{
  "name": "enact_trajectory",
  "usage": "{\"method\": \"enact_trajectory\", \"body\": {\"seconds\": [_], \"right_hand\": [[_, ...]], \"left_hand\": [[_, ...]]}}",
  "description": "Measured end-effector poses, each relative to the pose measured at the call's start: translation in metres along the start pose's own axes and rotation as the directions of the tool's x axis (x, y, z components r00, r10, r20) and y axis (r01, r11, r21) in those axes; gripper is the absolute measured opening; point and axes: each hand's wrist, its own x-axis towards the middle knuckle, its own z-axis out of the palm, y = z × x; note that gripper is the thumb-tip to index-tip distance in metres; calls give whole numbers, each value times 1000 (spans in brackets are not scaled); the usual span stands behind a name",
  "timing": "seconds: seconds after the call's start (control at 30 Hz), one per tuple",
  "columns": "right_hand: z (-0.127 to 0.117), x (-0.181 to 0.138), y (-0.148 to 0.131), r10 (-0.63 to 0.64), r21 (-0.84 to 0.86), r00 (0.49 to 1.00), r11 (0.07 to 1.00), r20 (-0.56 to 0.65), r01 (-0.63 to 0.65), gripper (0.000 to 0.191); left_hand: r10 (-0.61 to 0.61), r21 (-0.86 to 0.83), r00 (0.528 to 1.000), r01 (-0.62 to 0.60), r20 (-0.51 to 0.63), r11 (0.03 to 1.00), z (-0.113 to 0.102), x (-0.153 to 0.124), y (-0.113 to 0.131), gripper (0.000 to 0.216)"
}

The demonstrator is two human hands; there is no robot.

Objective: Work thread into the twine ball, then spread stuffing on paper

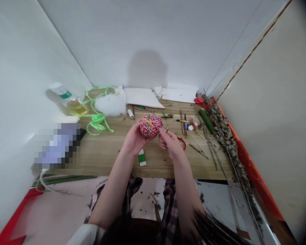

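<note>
A round red-and-white yarn ball (148, 126), crossed by a green and a yellow strand, rests in my left hand (134, 139), whose fingers wrap its left side and underside. My right hand (170, 142) is closed in a pinch at the ball's right edge. A short brown tip (167, 130) sticks up by its fingers; what exactly they grip is too small to name. A red loop (183, 143), like a handle, shows just right of that hand. Below the ball lies a green-and-white card (142, 158) on the wooden table (104, 153).
At left are a bottle of yellow liquid (78, 107), bright green cord (97, 122), white stuffing (111, 104) and a blurred-out device (58, 144). White paper (142, 97) lies at the back. Dried leafy stems (225, 136), a green roll (206, 120) and thin sticks (199, 150) line the right.
</note>
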Motion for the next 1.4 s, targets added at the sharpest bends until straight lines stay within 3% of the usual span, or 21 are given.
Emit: {"method": "enact_trajectory", "body": {"seconds": [0.1,0.27,0.5,0.63,0.73,1.4], "right_hand": [[-2,0,1,1,-29,1000,1000,-17,-1,58],[-2,0,3,-4,-83,999,997,-32,1,54],[-3,-1,1,-6,-47,1000,999,-30,5,54],[-3,0,1,-14,-32,999,999,-34,13,54],[-4,0,1,-13,-36,1000,999,-28,12,54],[-4,1,5,-4,-99,999,995,-54,-1,54]], "left_hand": [[49,39,998,-48,-29,998,1,-1,-1,42],[147,241,984,-119,-104,963,2,-1,-6,59],[159,350,986,-134,-43,927,-5,0,-8,67],[176,404,984,-163,6,900,-6,-2,-6,84],[191,431,980,-193,50,881,-4,-4,-6,80],[325,567,946,-268,0,779,-4,0,-11,66]]}}
